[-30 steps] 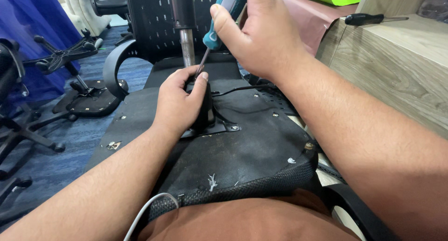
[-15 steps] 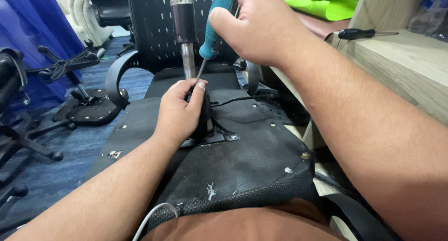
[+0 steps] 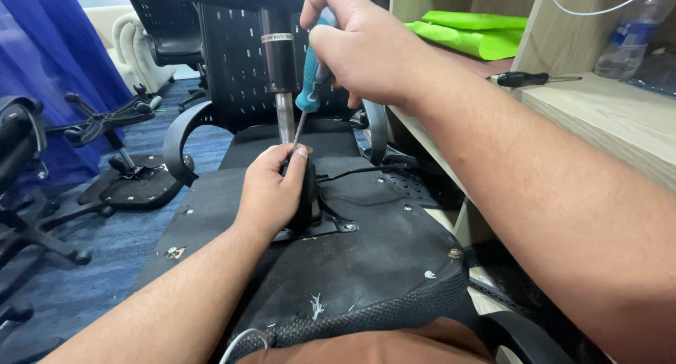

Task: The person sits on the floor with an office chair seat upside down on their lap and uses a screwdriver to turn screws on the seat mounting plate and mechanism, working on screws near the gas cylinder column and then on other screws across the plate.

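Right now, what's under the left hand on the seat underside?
The left hand covers the black mechanism housing on a metal mounting plate. The screwdriver tip and the screw are hidden by fingers.

Two bare forearms, no sleeves, no watch or rings; left hand (image 3: 271,191), right hand (image 3: 366,51); rust-brown cloth over the lap (image 3: 366,346) near.
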